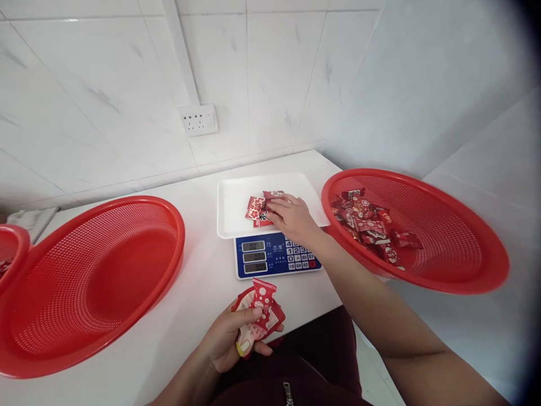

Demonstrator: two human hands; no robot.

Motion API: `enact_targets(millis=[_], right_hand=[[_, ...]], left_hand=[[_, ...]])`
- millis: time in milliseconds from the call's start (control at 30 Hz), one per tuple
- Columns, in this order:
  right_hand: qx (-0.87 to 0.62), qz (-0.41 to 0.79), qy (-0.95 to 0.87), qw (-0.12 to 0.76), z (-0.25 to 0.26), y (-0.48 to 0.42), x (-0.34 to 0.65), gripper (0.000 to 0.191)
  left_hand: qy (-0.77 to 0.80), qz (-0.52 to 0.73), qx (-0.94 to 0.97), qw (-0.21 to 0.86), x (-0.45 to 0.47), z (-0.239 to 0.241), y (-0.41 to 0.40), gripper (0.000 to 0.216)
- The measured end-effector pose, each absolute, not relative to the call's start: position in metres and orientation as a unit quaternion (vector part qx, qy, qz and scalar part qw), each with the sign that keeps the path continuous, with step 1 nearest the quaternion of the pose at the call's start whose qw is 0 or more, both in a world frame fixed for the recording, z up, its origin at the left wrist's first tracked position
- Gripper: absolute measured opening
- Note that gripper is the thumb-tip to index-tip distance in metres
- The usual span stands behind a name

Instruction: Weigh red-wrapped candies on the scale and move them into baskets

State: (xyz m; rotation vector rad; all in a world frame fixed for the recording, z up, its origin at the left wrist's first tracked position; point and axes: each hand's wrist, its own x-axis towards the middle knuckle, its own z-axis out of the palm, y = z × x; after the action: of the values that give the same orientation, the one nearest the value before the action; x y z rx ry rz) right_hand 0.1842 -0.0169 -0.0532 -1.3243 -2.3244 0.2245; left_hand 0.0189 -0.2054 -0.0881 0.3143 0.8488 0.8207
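Observation:
My right hand [293,217] reaches over the white tray [236,197] of a blue digital scale [276,256] and its fingers rest on a small pile of red candy packets [257,210]. Whether it grips one is hidden by the fingers. My left hand [230,338] is near the table's front edge, closed on a red and white pouch [257,316] held upright. At the right, a red mesh basket [443,225] holds several red candy packets [369,225].
A large empty red mesh basket [88,282] sits on the white table at the left, with part of another red basket [10,251] at the far left edge. A wall socket [198,119] is on the tiled wall behind.

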Motion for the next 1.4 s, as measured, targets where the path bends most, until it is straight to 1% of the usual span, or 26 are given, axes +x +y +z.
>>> enact_targets(millis=[133,267,333,400,500,600,700,800,967,1100,1200,1400], right_hand=[[-0.468,0.086,-0.836,0.275,-0.045,-0.035,0.196,0.038],[-0.437,0.161,-0.822,0.328,-0.041,-0.074,0.216,0.038],[-0.431,0.222,-0.816,0.315,-0.044,-0.096,0.225,0.037],[-0.420,0.286,-0.817,0.271,-0.050,-0.117,0.232,0.038],[-0.384,0.363,-0.822,0.213,-0.058,-0.141,0.236,0.045],[-0.361,0.418,-0.807,0.207,-0.063,-0.155,0.235,0.049],[-0.352,0.456,-0.789,0.215,-0.063,-0.162,0.232,0.043],[-0.345,0.470,-0.780,0.226,-0.061,-0.165,0.229,0.037],[-0.340,0.477,-0.775,0.236,-0.060,-0.167,0.226,0.034],[-0.345,0.474,-0.776,0.235,-0.065,-0.168,0.226,0.033],[-0.365,0.453,-0.774,0.251,-0.071,-0.168,0.227,0.035],[-0.384,0.456,-0.746,0.297,-0.069,-0.168,0.225,0.018]], left_hand=[[0.411,0.385,0.146,0.814,0.019,-0.088,-0.206,0.035],[0.414,0.379,0.154,0.813,0.021,-0.091,-0.207,0.037],[0.411,0.372,0.157,0.817,0.023,-0.092,-0.207,0.037],[0.404,0.366,0.162,0.823,0.025,-0.092,-0.207,0.036],[0.396,0.361,0.171,0.827,0.029,-0.091,-0.206,0.038],[0.389,0.355,0.177,0.832,0.033,-0.090,-0.204,0.038],[0.383,0.346,0.179,0.837,0.035,-0.089,-0.204,0.035],[0.384,0.345,0.176,0.838,0.036,-0.089,-0.205,0.035],[0.379,0.353,0.178,0.837,0.035,-0.089,-0.207,0.032],[0.377,0.349,0.180,0.839,0.034,-0.089,-0.208,0.035],[0.374,0.345,0.182,0.841,0.035,-0.088,-0.208,0.034],[0.376,0.335,0.181,0.845,0.039,-0.087,-0.207,0.037]])
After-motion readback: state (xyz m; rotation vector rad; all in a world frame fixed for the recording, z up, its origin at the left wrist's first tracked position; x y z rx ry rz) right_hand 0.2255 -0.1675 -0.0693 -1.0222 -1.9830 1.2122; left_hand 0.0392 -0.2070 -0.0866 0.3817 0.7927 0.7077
